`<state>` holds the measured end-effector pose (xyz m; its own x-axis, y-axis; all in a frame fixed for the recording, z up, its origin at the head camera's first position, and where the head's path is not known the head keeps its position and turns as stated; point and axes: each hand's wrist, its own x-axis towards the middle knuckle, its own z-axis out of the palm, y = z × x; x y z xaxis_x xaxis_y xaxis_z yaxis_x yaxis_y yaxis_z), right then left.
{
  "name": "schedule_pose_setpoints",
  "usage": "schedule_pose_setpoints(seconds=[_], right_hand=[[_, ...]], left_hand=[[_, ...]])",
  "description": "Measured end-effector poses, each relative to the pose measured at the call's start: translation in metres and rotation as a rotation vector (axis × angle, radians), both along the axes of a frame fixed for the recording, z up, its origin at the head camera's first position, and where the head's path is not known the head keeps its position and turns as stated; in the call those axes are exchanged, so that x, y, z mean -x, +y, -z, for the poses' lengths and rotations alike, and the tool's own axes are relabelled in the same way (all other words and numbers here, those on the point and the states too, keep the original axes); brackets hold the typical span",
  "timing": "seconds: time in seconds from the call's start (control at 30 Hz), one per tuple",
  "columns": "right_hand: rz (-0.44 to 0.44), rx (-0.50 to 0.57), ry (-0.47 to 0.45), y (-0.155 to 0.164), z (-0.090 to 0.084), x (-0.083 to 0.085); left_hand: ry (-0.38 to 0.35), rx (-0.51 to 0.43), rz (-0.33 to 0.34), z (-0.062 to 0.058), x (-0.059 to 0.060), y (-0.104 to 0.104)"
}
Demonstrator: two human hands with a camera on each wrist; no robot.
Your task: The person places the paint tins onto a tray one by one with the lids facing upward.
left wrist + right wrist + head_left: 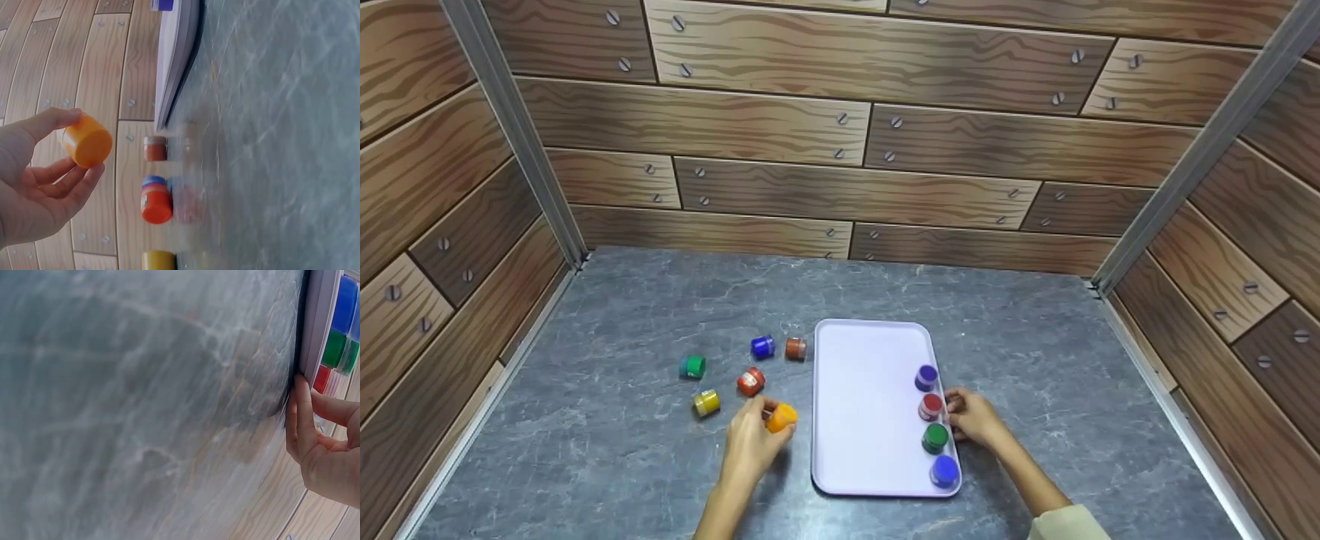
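Left hand's (pixel 750 442) fingers pinched orange paint jar (pixel 781 418) by its sides, above bench (pixel 607 337), left of lavender tray (pixel 870 412). Right hand's (pixel 976 420) fingers pinched tray's right rim, apparently for steadiness. Four jars (pixel 935 438) stood along that rim, flat ends likely preventing rolling.

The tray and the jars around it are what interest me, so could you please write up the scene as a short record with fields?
Left hand: holds the orange jar
Right hand: holds the right edge of the tray
On the tray, upright, far to near: purple jar, red jar, green jar, blue jar
Left of the tray, on their sides: brown jar, second blue jar, second red jar, second green jar, yellow jar
Surface: grey marbled table
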<state>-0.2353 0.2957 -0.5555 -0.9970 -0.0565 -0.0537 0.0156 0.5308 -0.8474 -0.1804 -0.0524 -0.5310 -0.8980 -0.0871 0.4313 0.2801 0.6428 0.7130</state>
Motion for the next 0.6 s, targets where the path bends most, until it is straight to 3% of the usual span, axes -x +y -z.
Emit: schedule_pose_setpoints(seconds=[0.3,0.6], right_hand=[[-0.005,-0.002,0.005,0.001,-0.001,0.0],[0.001,-0.01,0.003,0.001,0.002,0.001]], left_hand=[[-0.048,0.016,0.07,0.004,-0.003,0.018],[-0.009,0.05,0.161,0.008,-0.009,0.035]])
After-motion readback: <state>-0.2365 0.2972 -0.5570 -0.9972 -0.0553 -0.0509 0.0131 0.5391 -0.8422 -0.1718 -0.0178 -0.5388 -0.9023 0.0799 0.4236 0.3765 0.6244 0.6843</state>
